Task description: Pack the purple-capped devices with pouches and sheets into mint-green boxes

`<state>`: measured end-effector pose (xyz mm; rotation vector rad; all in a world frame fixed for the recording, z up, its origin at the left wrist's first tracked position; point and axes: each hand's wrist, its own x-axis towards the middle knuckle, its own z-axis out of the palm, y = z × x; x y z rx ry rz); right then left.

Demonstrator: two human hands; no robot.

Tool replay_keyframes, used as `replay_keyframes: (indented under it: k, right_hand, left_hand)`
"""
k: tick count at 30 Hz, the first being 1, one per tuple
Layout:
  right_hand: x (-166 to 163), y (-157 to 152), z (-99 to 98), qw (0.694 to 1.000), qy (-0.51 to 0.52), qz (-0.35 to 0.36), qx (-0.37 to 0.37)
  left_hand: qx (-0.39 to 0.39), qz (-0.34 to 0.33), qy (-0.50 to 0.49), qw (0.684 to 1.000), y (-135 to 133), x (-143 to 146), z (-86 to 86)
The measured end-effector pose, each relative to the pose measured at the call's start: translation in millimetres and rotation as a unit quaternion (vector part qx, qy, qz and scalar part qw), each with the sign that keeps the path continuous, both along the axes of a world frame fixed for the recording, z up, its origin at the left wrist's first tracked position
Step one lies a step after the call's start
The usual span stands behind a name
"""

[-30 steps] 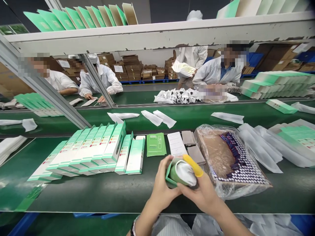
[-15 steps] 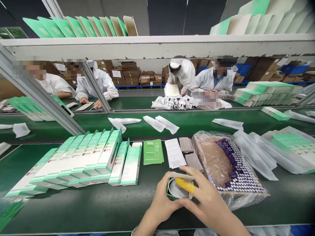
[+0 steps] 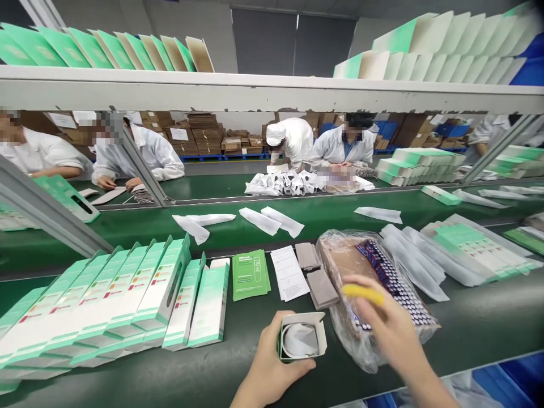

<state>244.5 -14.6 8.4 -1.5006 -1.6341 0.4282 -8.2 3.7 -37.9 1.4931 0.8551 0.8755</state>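
My left hand (image 3: 272, 360) grips a small green-and-white carton (image 3: 323, 335), its end open toward me. Inside it sits a rolled white wrapping (image 3: 300, 340); what the wrapping holds is hidden. My right hand (image 3: 382, 317), blurred, hovers over the near part of a plastic-lined tray (image 3: 340, 255) of small dark-blue cylinders with pale ends that look like batteries (image 3: 402, 283). A yellow finger cot (image 3: 363, 293) covers one finger. Its fingers stretch leftward and no object shows in them; whether they touch the batteries I cannot tell.
Green-and-white cartons (image 3: 127, 294) stand in a row at left. Beyond my hands lie green booklets (image 3: 250, 275), white leaflets (image 3: 289, 273) and folded grey pouches (image 3: 322, 288). White sleeves (image 3: 412, 260) lie right of the tray. Several co-workers sit or bend across the belt (image 3: 323, 218).
My right hand has left the carton and moved right, over the battery tray. The carton stays in my left hand, its open end now uncovered. The view has shifted slightly right.
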Motion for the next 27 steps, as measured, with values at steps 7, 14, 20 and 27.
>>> replay_keyframes:
  k: [7,14,20,27]
  right_hand:
    - [67.5,14.6,-57.0,0.963,-0.182,0.013,-0.197]
    - [30.4,-7.3,-74.3,0.945,-0.254,0.004,-0.208]
    - [32.2,-4.5,-75.0,0.952,-0.218,0.003,-0.216]
    - [42.1,7.9,-76.4,0.974,-0.148,-0.018,-0.171]
  left_hand:
    - [-0.011,0.046,0.02,0.999,-2.3,1.0,-16.5]
    - [-0.01,0.074,0.024,0.997,-2.0,3.6,-18.8]
    - [-0.006,0.057,0.004,0.998,0.0,5.5,-18.3]
    - [-0.014,0.063,0.011,0.998,-1.1,5.8,-15.7]
